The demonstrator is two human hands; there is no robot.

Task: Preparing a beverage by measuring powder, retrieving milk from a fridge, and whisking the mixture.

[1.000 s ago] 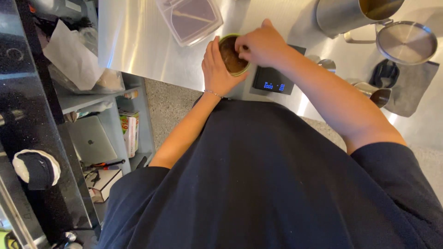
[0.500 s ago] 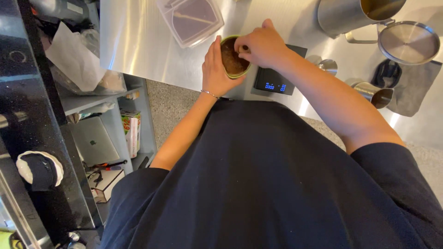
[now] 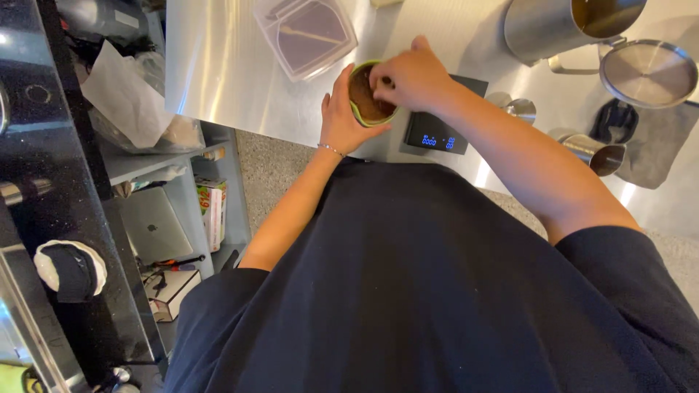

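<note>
Two hands on one small cup, both mine. Nearest me: black shirt fills 6 o'clock. Left hand (image 3: 342,116) wraps the green-rimmed cup (image 3: 368,102) from its 8 o'clock side, fingers closed around the wall, bracelet at the wrist. Right hand (image 3: 411,76) comes in from 2 o'clock, fingertips bunched together and dipped into the cup mouth over the brown contents; can't tell if they pinch anything. Cup sits at the near edge of the steel counter (image 3: 218,65), touching the left edge of the black digital scale (image 3: 440,124), which has a blue readout lit. Handling guess: cup looks light, thin-walled, probably rigid, easy to tip with loose brown powder inside; grip low around the wall with the whole palm, not by the rim. Steel top looks slick, so it could slide. At 3 o'clock, small steel pitchers (image 3: 593,149) and a grey cloth (image 3: 659,142). Farther out: clear lidded container (image 3: 306,36) at 11 o'clock, big steel pot (image 3: 561,25) at 1 o'clock, round steel lid (image 3: 648,73) beside it. Shelves with clutter at 9 o'clock.
</note>
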